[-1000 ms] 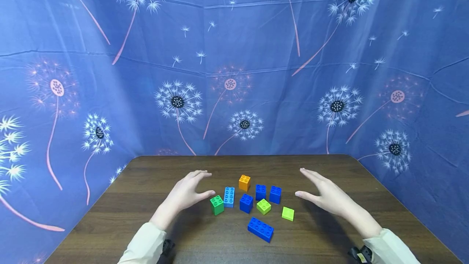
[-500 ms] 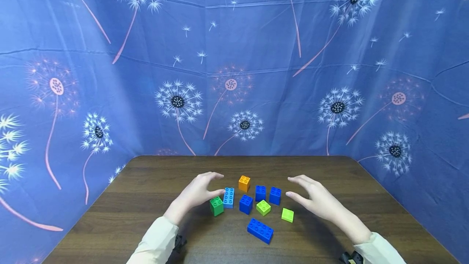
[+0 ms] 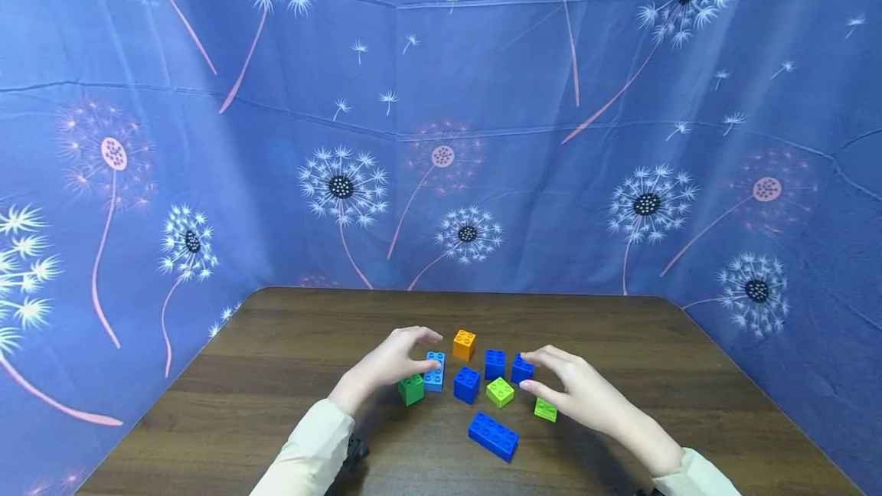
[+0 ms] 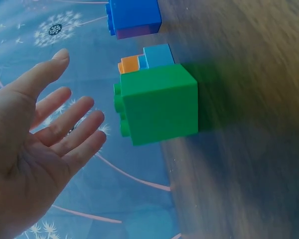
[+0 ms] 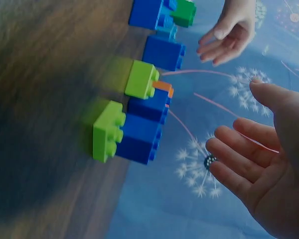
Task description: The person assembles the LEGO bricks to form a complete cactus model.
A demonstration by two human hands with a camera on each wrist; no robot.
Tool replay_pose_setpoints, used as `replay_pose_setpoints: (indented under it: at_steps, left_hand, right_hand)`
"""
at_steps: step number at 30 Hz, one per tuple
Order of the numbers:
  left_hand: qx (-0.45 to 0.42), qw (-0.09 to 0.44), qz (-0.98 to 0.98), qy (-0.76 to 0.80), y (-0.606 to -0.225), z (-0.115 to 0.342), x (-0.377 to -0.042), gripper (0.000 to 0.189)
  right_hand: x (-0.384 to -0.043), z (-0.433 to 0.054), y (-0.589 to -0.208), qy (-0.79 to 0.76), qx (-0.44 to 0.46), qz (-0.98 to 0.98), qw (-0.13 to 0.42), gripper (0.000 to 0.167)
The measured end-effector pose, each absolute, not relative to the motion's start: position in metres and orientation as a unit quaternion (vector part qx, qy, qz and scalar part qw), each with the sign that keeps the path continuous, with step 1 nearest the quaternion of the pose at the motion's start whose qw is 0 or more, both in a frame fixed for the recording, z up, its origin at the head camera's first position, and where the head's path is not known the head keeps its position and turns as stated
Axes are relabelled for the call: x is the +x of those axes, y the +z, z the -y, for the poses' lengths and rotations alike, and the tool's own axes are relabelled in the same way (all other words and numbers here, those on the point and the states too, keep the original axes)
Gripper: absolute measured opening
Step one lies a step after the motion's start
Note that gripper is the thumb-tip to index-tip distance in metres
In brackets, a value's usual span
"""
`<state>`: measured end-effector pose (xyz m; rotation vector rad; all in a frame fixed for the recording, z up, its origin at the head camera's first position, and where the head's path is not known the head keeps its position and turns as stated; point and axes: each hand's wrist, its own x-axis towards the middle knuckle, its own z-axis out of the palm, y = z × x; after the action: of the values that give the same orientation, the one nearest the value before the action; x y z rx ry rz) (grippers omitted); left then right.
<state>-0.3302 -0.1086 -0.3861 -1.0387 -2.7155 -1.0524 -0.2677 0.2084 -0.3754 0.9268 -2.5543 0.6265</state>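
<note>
My left hand (image 3: 391,360) hovers over the green brick (image 3: 411,390) and the light blue long brick (image 3: 433,381), its thumb partly covering the latter. In the left wrist view its relaxed fingers are apart from the green brick (image 4: 159,104). Over on the right, my right hand (image 3: 579,390) is above a lime brick (image 3: 545,410) and a blue brick (image 3: 521,370), hiding part of each. Nothing lies in that hand, as the right wrist view shows its loosely bent fingers beside the lime brick (image 5: 105,133). Between the hands stand a second lime brick (image 3: 500,392) and a blue brick (image 3: 466,385).
An orange brick (image 3: 464,344) and another blue brick (image 3: 494,363) stand farther back. Nearer the front lies a long blue brick (image 3: 493,436). All rest on a dark wooden table (image 3: 331,316), with a blue dandelion-print cloth (image 3: 537,251) hanging behind it.
Both hands have moved inward, the left to the right and the right to the left, until they hang over the outer bricks. The bricks keep their places.
</note>
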Motion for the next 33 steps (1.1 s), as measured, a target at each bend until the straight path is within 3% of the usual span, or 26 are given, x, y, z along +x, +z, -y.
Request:
replay_pose_setpoints:
  at_steps: [14,26,33]
  left_hand:
    - [-0.337,-0.003,0.881,-0.331,-0.389,0.087,-0.337,0.045]
    - [-0.332,-0.037,0.889,-0.313,-0.394,0.073,-0.342,0.049]
    - [-0.341,-0.057,0.891,-0.294,-0.401,0.064,-0.343,0.04]
  right_hand:
    - [-0.266,-0.192,-0.391,0.231,0.355,0.895,0.14,0.04]
    - [-0.268,-0.183,-0.402,0.248,0.389,0.885,0.057,0.038]
    - [-0.271,-0.178,-0.41,0.25,0.411,0.876,0.023,0.038]
